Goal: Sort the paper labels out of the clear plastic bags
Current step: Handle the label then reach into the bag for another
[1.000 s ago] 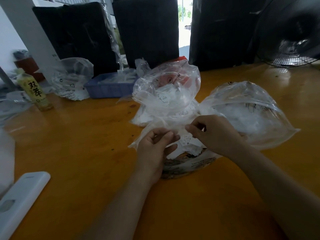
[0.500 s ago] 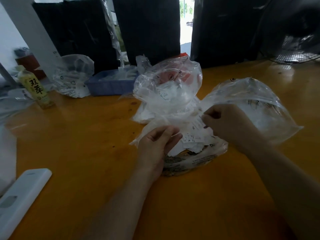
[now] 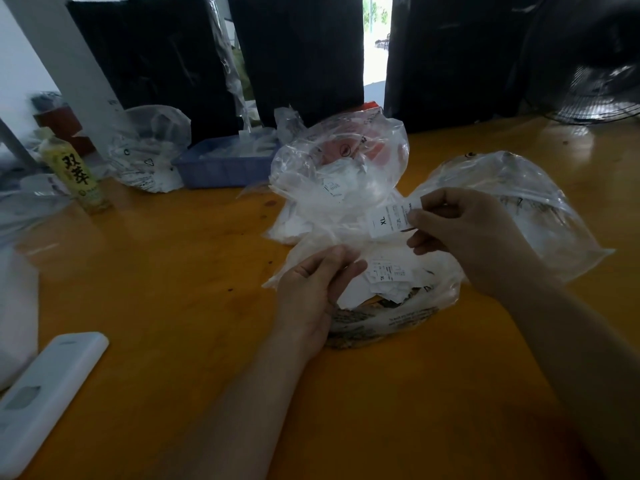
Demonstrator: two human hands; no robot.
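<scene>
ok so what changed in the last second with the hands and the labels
The right hand has lifted up and away from the nearest bag, drawing out a paper label marked XL that it pinches. The left hand still holds the bag's plastic edge. The other bags, blue tray and bottle stayed put.

Dim indoor scene, daylight from doorway [image 3: 375, 39] behind, tabletop [image 3: 173, 271] glare, soft blurred edges
</scene>
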